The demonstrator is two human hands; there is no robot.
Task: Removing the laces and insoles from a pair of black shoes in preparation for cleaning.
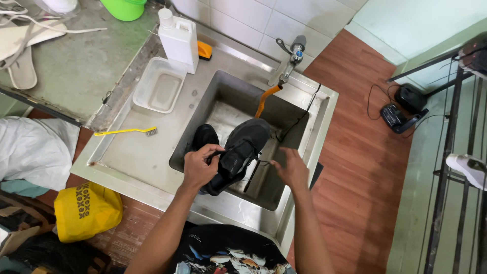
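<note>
White jug, clear tub, and yellow toothbrush on the worktop; yellow bag on the floor.

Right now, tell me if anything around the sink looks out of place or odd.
Nothing is spilled or broken. Mildly odd: a charger sits on the floor with its cable trailing, and a yellow toothbrush lies loose on the drainboard. The left hand grips a black shoe over the sink; the right hand pulls its lace.

Both forearms are extended fwd from the bottom edge, bare, converging slightly. Left hand is curled shut, thumb on top, fingers wrapped under in a grip. Right hand is held open, fingers spread and slightly blurred, palm down, nothing gripped.
</note>
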